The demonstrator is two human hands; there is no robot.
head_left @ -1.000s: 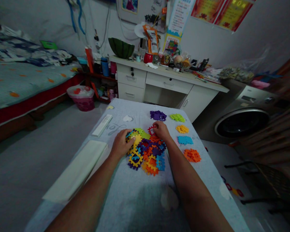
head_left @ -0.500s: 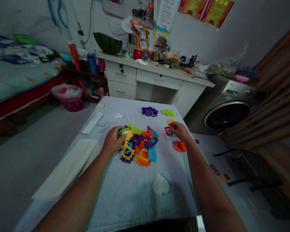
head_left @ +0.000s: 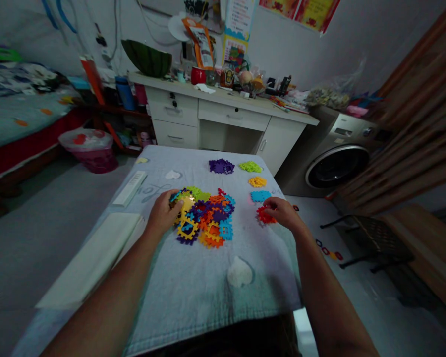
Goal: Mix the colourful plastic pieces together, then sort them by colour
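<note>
A heap of mixed notched plastic building pieces [head_left: 208, 218] in purple, orange, yellow, blue and green lies mid-table. My left hand [head_left: 164, 210] is curled around the heap's left edge, thumb by a yellow piece [head_left: 188, 204]; its far fingertips are hidden. At the right side, my right hand [head_left: 282, 213] pinches a red notched piece [head_left: 264, 215] low over the table, at the small orange pile, which the red piece and fingers mostly cover. Just beyond that hand lies a small blue pile [head_left: 260, 196].
Further back are yellow [head_left: 257, 181], green [head_left: 250, 166] and purple [head_left: 221, 166] piles. A long white box [head_left: 130, 189] and a pale folded slab [head_left: 92, 258] lie along the left edge. Behind stands a white desk [head_left: 174, 111]; a chair [head_left: 371, 243] is at right.
My right hand has brought the red piece nearer, from beside the blue pile to the orange pile. My left hand stays at the heap. The whole view has shifted slightly.
</note>
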